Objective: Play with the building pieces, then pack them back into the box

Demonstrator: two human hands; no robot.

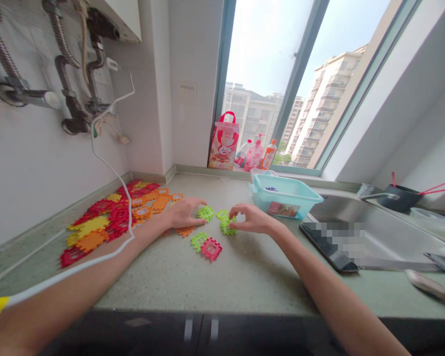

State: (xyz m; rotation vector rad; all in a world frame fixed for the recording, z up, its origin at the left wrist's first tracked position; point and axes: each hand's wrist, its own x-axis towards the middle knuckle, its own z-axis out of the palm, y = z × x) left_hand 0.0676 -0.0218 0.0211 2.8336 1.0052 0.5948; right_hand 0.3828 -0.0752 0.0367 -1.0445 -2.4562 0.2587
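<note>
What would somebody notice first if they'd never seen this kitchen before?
Probably the bright pile of red, orange and yellow toy pieces along the left side of the counter. Then the two bare hands in the middle: the left hand at a green piece, the right hand at more green pieces. The pale blue tub stands beside the sink.

No wording was legible. Small blurred marks stood on the upright pink-and-red bag with a red handle [224, 146], the pink plastic pump bottle [254, 156], and the white labels [143, 211] of several flat, notch-edged orange plastic pieces [141, 215].
</note>
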